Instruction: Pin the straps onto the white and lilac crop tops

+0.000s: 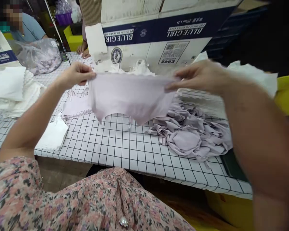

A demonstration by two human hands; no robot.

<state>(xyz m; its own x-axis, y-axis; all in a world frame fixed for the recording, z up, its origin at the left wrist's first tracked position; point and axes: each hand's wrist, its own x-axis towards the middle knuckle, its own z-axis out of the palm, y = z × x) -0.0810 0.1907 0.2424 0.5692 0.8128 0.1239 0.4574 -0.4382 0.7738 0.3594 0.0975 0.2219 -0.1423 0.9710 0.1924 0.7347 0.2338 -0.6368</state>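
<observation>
I hold a pale lilac fabric piece stretched out above the checked table. My left hand pinches its upper left corner. At the upper right corner my right hand is closed in a pinch on the cloth. The piece hangs down loosely between both hands. Below and to the right lies a crumpled heap of lilac fabric pieces. A flat stack of lilac pieces rests on the table under my left hand.
White zigzag-edged cloth stacks sit at the left, another white piece near the front edge. A Blue Girl cardboard box stands behind. Another person's hand and a plastic bag are at the back left.
</observation>
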